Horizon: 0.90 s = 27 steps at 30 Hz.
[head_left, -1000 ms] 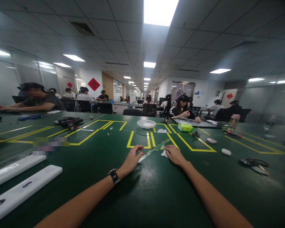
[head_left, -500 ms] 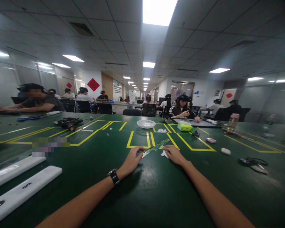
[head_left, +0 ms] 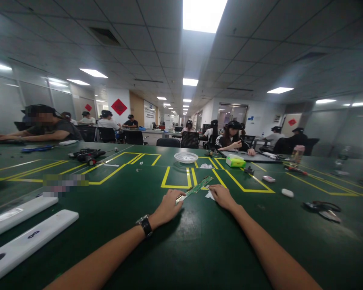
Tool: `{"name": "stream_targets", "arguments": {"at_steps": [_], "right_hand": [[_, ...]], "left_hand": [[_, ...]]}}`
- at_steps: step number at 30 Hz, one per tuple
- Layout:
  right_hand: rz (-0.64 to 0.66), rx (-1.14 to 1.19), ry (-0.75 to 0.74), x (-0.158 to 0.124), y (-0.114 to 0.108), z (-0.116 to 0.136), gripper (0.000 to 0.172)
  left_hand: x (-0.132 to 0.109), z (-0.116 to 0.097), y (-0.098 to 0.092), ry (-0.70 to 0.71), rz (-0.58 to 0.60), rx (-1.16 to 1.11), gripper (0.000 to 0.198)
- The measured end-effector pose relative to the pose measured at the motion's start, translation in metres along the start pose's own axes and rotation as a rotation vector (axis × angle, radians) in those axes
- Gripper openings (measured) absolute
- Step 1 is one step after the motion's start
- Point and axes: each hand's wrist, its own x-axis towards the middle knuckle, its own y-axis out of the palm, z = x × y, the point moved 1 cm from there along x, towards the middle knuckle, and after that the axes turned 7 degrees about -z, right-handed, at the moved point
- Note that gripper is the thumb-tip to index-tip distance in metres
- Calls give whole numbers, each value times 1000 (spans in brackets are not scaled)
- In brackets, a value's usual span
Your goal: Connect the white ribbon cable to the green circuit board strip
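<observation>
A long, narrow green circuit board (head_left: 200, 185) slants up to the right over the table. My left hand (head_left: 168, 206), with a dark-strapped watch on the wrist, grips the board's near end between thumb and fingers. Just right of the board, my right hand (head_left: 222, 196) has its fingers drawn together over a small crumpled white piece (head_left: 209, 195), which looks like paper. The right fingertips come close to the board's edge; whether they touch it I cannot tell.
Beyond my hands stand a clear round dish (head_left: 186, 157) and a green box (head_left: 236, 161). Two long white cases (head_left: 33, 241) lie at the left, a power drill (head_left: 89, 156) farther back. Dark cables (head_left: 322, 209) lie at the right. A co-worker (head_left: 232, 139) sits across the table.
My left hand has moved slightly left and toward me, drawing the circuit board a little the same way. The right hand stays nearly in place.
</observation>
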Motion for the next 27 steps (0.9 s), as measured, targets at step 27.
{"name": "stream_targets", "arguments": {"at_steps": [27], "right_hand": [[-1, -51, 157, -9, -5, 89, 55]], "left_hand": [[-24, -57, 1, 429, 404, -52, 34]]}}
